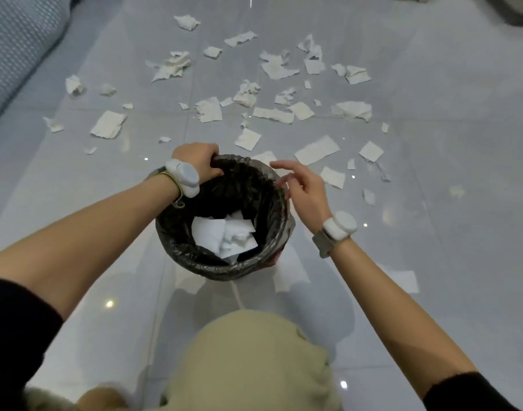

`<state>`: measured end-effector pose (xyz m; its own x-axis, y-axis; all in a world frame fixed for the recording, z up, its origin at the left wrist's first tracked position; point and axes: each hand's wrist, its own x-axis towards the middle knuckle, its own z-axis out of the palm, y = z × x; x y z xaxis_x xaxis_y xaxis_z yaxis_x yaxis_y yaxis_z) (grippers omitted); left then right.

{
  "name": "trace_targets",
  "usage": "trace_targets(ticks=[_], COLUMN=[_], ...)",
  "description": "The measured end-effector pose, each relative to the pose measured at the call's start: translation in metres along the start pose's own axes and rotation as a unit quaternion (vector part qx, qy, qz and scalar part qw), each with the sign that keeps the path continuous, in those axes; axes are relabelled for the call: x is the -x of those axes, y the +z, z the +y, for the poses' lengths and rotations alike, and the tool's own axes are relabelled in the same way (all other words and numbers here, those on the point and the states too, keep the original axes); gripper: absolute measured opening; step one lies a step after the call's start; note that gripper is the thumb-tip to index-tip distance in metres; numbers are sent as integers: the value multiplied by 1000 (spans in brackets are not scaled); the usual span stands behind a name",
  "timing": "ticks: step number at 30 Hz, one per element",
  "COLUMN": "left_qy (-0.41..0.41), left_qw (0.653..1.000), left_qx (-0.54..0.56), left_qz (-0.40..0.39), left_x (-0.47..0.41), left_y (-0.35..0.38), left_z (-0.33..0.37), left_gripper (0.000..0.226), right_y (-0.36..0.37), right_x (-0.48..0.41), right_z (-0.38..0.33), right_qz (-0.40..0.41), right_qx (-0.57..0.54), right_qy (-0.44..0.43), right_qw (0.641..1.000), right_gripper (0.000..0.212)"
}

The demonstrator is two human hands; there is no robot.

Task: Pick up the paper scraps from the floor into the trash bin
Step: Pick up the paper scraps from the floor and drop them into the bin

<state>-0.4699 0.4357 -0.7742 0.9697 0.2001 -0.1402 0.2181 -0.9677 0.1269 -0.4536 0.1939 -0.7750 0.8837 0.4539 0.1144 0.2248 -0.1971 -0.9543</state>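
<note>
A small trash bin (177,244) lined with a black bag stands on the glossy floor in the middle of the view. White paper pieces (224,232) lie at its bottom. My left hand (199,163) grips the bin's far left rim. Over the far right rim hovers my right hand (303,188), fingers spread, holding nothing. Several white paper scraps (316,149) are strewn across the floor beyond the bin, the nearest ones just past my right hand.
A blue patterned cushion or sofa edge (14,51) runs along the left. My knee in beige cloth (251,363) fills the bottom centre. Grey floor tiles (461,203) stretch to the right with few scraps on them.
</note>
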Motion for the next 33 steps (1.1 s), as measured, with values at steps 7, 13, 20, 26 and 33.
trace_targets(ticks=[7,13,20,26,33], left_qy=[66,92,83,81,37], left_qw=[997,996,996,996,995], left_qx=[-19,-8,-28,-17,28], left_qz=[-28,2,-15,-22,-84], left_x=[-11,-7,-11,-9,-2], left_y=[6,10,11,6,-8], left_z=[46,45,29,24,4], left_gripper=[65,22,18,17,29], right_y=[-88,-140,-131,-95,-65], right_x=[107,155,136,123,58], right_z=[168,217,212,212,147], right_qz=[140,108,115,30,71], right_qx=[256,280,289,304,203], right_qy=[416,556,440,464,371], right_qw=[861,775,842,832,903], right_gripper=[60,85,56,35,29])
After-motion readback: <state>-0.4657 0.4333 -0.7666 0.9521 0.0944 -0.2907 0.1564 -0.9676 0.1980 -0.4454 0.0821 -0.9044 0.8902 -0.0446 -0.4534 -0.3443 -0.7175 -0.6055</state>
